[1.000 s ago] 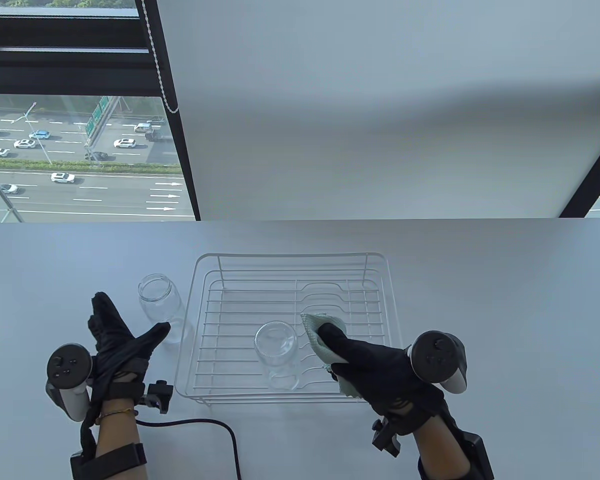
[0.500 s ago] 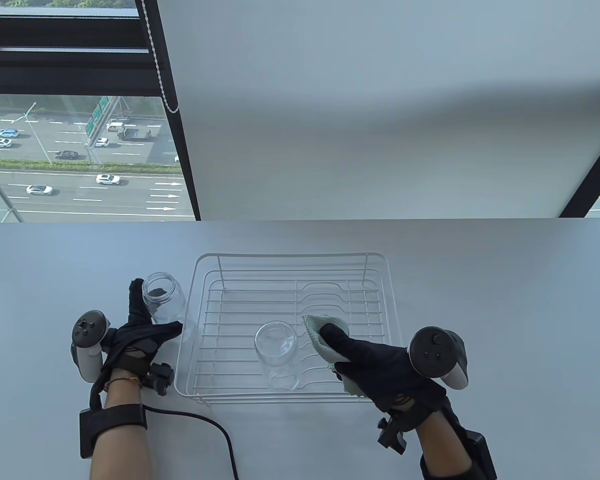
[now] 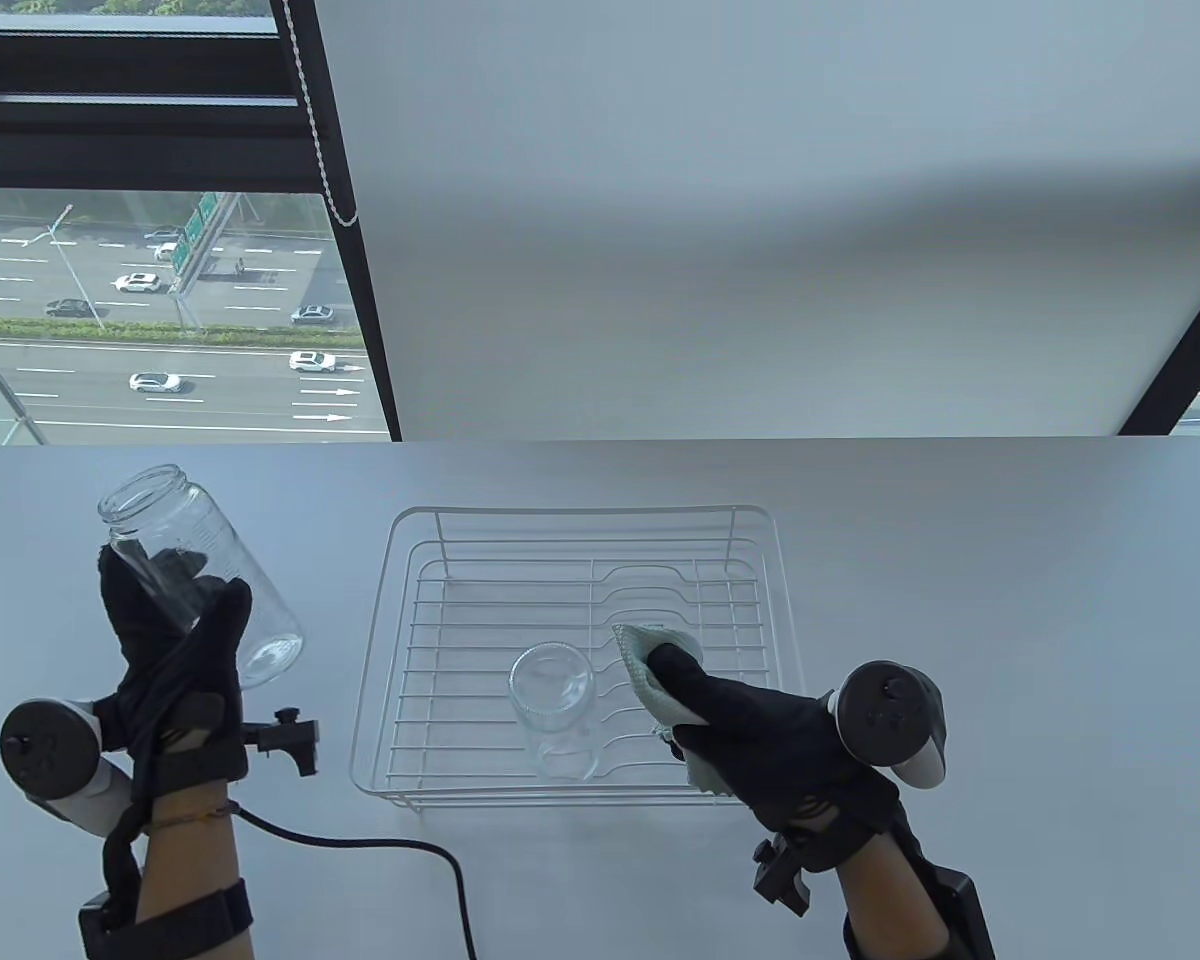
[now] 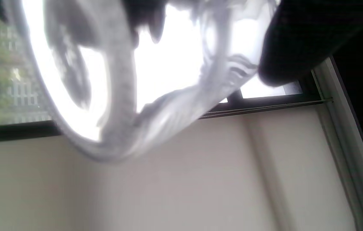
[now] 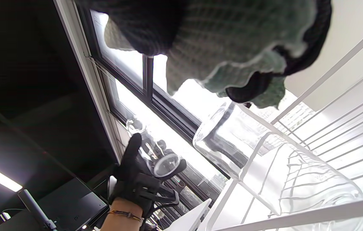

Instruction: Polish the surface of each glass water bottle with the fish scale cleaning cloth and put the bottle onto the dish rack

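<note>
A second glass bottle [image 3: 195,570] is being held up off the desk [image 3: 960,560] in the left hand [image 3: 175,650], well to the left of the dish rack [image 3: 580,650]; the left grip is being kept clamped around the bottle's body, mouth tilted away from the person. One bottle [image 3: 552,705] is already lying in the rack's front half. The fish scale cloth [image 3: 650,675] is being pinched in the right hand [image 3: 750,725], right grip closed on it, over the rack just beside the racked bottle. The step in hand is judged to be the start of polishing the second bottle. Next, bottle and cloth are to be brought together, the cloth wrapped and rubbed over the glass, with a firm hold being needed on the smooth surface
</note>
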The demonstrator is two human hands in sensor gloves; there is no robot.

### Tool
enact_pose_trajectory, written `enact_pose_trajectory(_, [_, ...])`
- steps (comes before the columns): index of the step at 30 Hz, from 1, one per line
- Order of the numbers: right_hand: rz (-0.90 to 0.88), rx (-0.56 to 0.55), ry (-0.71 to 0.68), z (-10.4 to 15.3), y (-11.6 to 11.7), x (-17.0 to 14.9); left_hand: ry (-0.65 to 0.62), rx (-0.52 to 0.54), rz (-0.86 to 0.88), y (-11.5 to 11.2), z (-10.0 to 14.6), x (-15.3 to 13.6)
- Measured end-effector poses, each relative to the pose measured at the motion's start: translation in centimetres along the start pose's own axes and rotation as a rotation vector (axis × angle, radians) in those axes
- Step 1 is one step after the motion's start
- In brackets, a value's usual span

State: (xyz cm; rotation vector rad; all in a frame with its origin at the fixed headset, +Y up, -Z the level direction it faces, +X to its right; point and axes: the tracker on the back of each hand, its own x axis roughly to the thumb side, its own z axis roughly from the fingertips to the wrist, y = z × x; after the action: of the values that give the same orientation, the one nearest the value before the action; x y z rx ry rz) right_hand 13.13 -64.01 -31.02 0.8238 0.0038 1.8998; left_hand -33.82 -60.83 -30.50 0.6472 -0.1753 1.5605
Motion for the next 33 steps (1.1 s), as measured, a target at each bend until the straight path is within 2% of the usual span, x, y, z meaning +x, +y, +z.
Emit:
enact_pose_trajectory(1, [-0.002, 0.002, -0.003, 0.0, 0.2, 0.0, 0.005, -0.09, 0.139, -2.5, 1.0, 1.4])
enact_pose_trajectory(2, [-0.001, 0.004, -0.005, 0.0, 0.3, 0.1, 0.012, -0.124, 0.179, -4.1, 1.6, 2.1])
enact_pose_trajectory(3, [0.004, 0.008, -0.009, 0.0, 0.4, 0.3, 0.012, -0.221, 0.206, -6.6, 2.6, 2.8])
enact_pose_trajectory(5, [0.013, -0.006, -0.023, 0.0, 0.6, 0.5, 0.05, -0.322, 0.289, -10.0, 4.0, 3.1])
enact_pose_trajectory(8, [-0.005, -0.015, -0.046, 0.0, 1.0, 1.1, 0.163, -0.463, 0.306, -14.0, 6.1, 1.6])
enact_pose_trajectory(10, [-0.015, -0.006, -0.057, -0.1, 1.4, 1.3, 0.268, -0.593, 0.367, -16.0, 6.8, 0.3])
enact_pose_trajectory(14, [-0.028, -0.029, -0.05, -0.2, 1.9, 1.3, 0.319, -0.696, 0.302, -17.8, 8.2, -1.6])
enact_pose_trajectory(17, [-0.049, 0.033, -0.048, -0.5, 2.6, 1.2, 0.331, -0.679, 0.311, -18.0, 8.6, -2.2])
enact_pose_trajectory(18, [-0.055, 0.068, -0.07, -0.6, 2.7, 1.3, 0.33, -0.682, 0.309, -17.9, 8.6, -2.2])
enact_pose_trajectory(20, [-0.08, 0.218, -0.101, -0.8, 3.2, 1.8, 0.32, -0.654, 0.307, -17.6, 8.5, -2.5])
enact_pose_trajectory(21, [-0.134, 0.356, -0.103, -1.0, 3.8, 2.2, 0.311, -0.653, 0.294, -17.6, 8.5, -2.6])
enact_pose_trajectory(22, [-0.134, 0.408, -0.063, -0.8, 4.0, 2.5, 0.306, -0.675, 0.274, -17.5, 8.5, -2.7])
enact_pose_trajectory(23, [-0.121, 0.398, -0.081, -0.9, 3.9, 2.6, 0.318, -0.703, 0.28, -17.6, 8.6, -2.7])
enact_pose_trajectory(25, [-0.093, 0.286, -0.083, -0.8, 3.2, 2.4, 0.31, -0.665, 0.327, -17.7, 8.9, -2.4])
enact_pose_trajectory(27, [-0.05, 0.029, -0.069, -0.4, 2.2, 1.9, 0.279, -0.702, 0.252, -18.1, 9.3, -2.3])
enact_pose_trajectory(29, [-0.027, -0.102, -0.055, 0.0, 2.1, 1.9, 0.292, -0.729, 0.262, -18.5, 9.8, -2.4])
enact_pose_trajectory(32, [-0.076, 0.068, -0.103, -0.1, 2.5, 2.7, 0.284, -0.705, 0.306, -18.2, 9.6, -1.9])
enact_pose_trajectory(33, [-0.108, 0.181, -0.127, -0.2, 2.7, 3.0, 0.261, -0.68, 0.299, -17.9, 9.5, -1.7])
